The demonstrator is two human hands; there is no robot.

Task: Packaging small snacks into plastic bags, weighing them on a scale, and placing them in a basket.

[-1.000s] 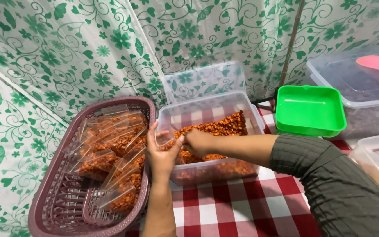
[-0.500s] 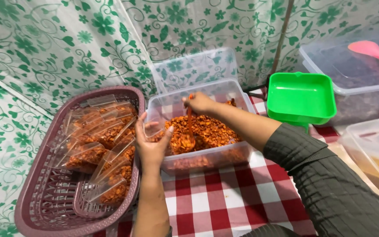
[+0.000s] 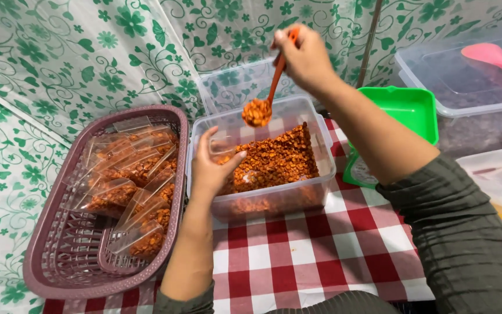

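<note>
My right hand [image 3: 306, 58] grips an orange spoon [image 3: 264, 100] heaped with reddish-orange snack bits, raised above a clear plastic tub [image 3: 315, 192] that holds more of the same snack [image 3: 274, 163]. My left hand [image 3: 213, 166] is at the tub's left rim, holding a small clear plastic bag [image 3: 223, 142] open beneath the spoon. To the left, a mauve plastic basket [image 3: 47, 256] contains several filled clear bags [image 3: 135, 180] of the snack.
A green tray [image 3: 411, 110] sits on a small scale at the right. Clear lidded boxes, one with a pink spoon [image 3: 492, 58], stand at the far right. A red-checked cloth [image 3: 309, 256] covers the table; green floral sheeting backs it.
My right hand has lifted out of the tub with a full spoon. My left hand stays at the tub's rim with the bag.
</note>
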